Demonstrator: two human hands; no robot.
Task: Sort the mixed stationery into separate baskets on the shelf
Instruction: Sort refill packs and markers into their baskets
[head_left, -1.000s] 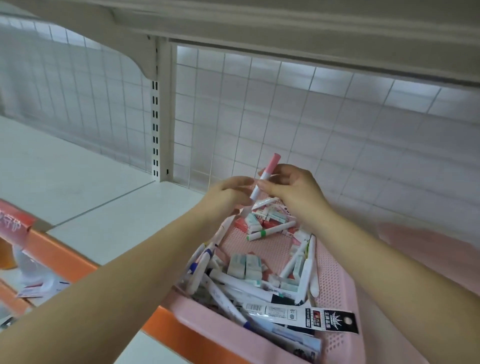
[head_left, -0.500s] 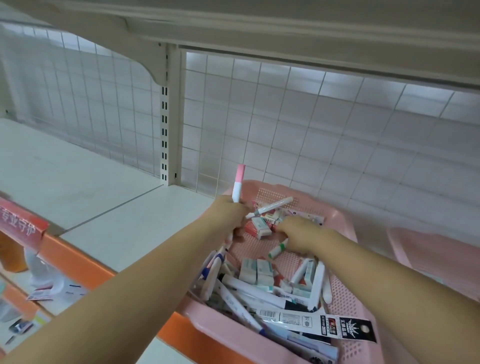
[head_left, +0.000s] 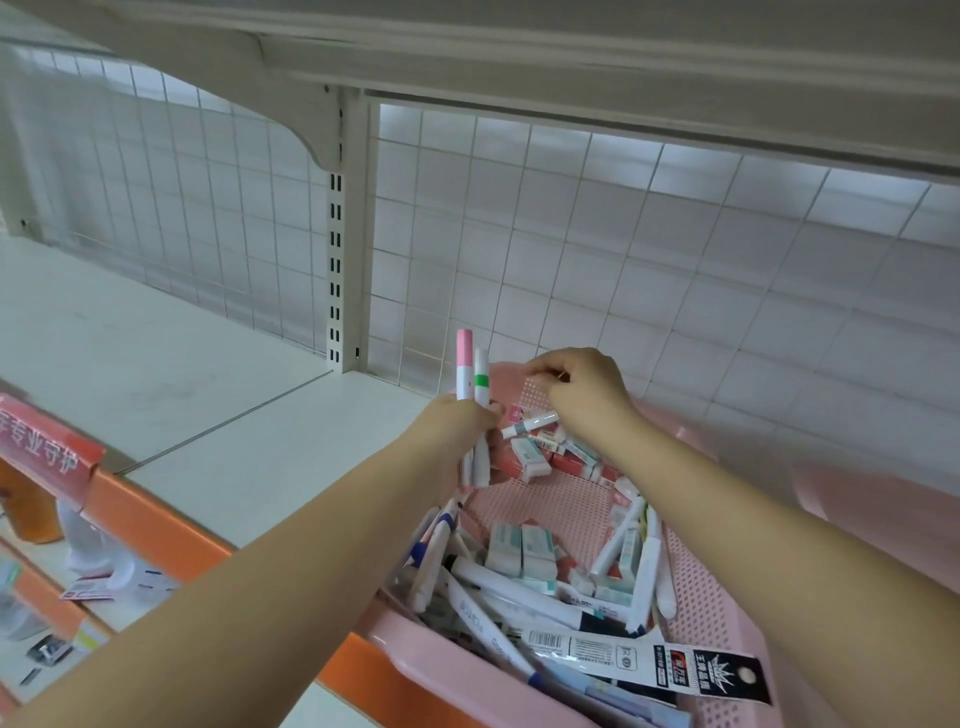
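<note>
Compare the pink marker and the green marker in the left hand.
The pink marker has a solid pink cap, while the green marker has a white top with a green band below it. The pink marker's tip reaches higher than the green marker's. The pink marker sits left of the green marker. Both have white bodies and stand roughly upright, side by side, gripped by the left hand.

Shelf (head_left: 218, 415) left of basket (head_left: 441, 662) seen bare: passage offered there. Rear blocked by wire grid (head_left: 571, 260) and post (head_left: 350, 234). Headroom capped by upper shelf (head_left: 571, 57). Basket floor crowded by pens (head_left: 519, 590) and erasers (head_left: 519, 551). Second basket (head_left: 872, 514) set close at right.
</note>
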